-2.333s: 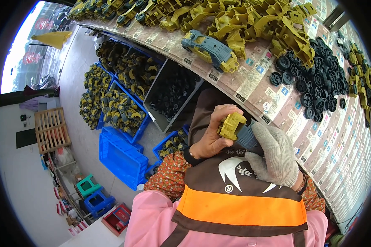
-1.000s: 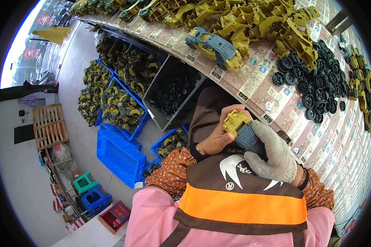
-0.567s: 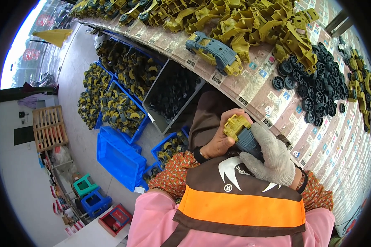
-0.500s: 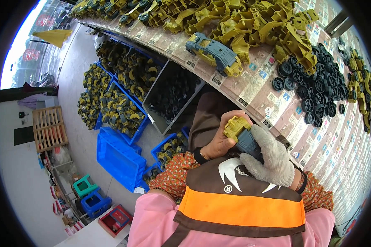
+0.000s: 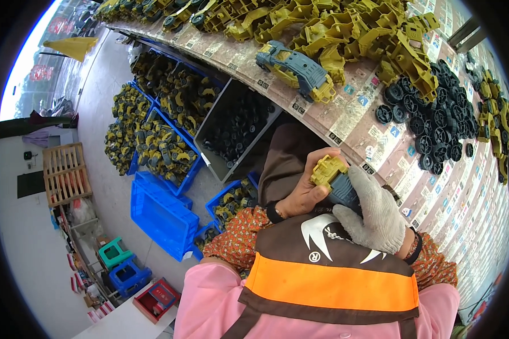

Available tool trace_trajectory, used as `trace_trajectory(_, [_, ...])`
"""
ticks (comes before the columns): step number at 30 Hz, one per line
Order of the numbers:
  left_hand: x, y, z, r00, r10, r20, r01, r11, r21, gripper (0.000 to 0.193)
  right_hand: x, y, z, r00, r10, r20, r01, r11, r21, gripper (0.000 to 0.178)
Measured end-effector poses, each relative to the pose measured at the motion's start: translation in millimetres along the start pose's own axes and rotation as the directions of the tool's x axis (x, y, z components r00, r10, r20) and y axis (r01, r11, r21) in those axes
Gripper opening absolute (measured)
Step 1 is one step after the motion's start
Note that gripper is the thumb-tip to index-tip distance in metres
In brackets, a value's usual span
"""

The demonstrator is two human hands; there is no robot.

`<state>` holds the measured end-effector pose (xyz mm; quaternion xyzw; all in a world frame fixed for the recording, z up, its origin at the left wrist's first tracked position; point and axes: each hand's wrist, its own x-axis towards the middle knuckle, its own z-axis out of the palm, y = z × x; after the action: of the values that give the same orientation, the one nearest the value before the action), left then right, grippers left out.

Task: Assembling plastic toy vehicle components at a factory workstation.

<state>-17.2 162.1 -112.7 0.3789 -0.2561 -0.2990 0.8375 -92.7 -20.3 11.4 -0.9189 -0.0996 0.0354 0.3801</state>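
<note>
Close in front of my body, I hold a toy car [image 5: 340, 186] with a yellow-green end and a grey-blue body. My bare left hand [image 5: 306, 191] grips its yellow end, thumb on the near side. Round the grey-blue part closes my right hand [image 5: 378, 213], in a light grey knitted glove. The car's underside and far side are hidden by my fingers. Beyond the hands, another yellow and grey-blue toy car [image 5: 297, 70] lies on the table edge.
The table [image 5: 345, 113] carries a heap of yellow-green car shells [image 5: 345, 34] and a pile of black wheels [image 5: 438, 121]. Below left stand a grey bin [image 5: 237, 127] of dark parts, blue crates with toy cars [image 5: 164, 147], a blue crate [image 5: 163, 212] and stools [image 5: 129, 276].
The hands and the car in them have shifted very slightly to the right. Both hands keep their hold, and the rest looks the same apart from a small shift of view.
</note>
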Motion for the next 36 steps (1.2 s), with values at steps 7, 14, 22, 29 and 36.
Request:
trace_trajectory(7, [-1,6,2,0.999,-0.015,-0.047,0.017,0.999,0.048,0.094,1,11,18,0.971,-0.030,-0.237,0.047,0.997,0.066,0.075])
trace_trajectory(14, [4,13,4,0.993,-0.056,-0.107,0.079,0.971,0.227,0.086,7,14,10,0.966,0.123,-0.228,-0.082,0.980,0.180,0.068])
trace_trajectory(22, [26,23,12,0.982,0.055,-0.179,0.014,0.932,0.361,0.068,19,37,-10,0.990,0.142,-0.003,-0.124,0.875,0.468,0.066])
trace_trajectory(29, [48,26,30,0.869,-0.279,-0.409,0.123,0.921,-0.369,0.058,28,40,11,0.988,0.139,-0.074,-0.073,0.820,0.567,0.060])
trace_trajectory(36, [46,29,37,0.846,-0.302,-0.439,0.145,0.923,-0.356,0.057,19,25,11,0.977,0.181,-0.109,-0.096,0.841,0.532,0.061])
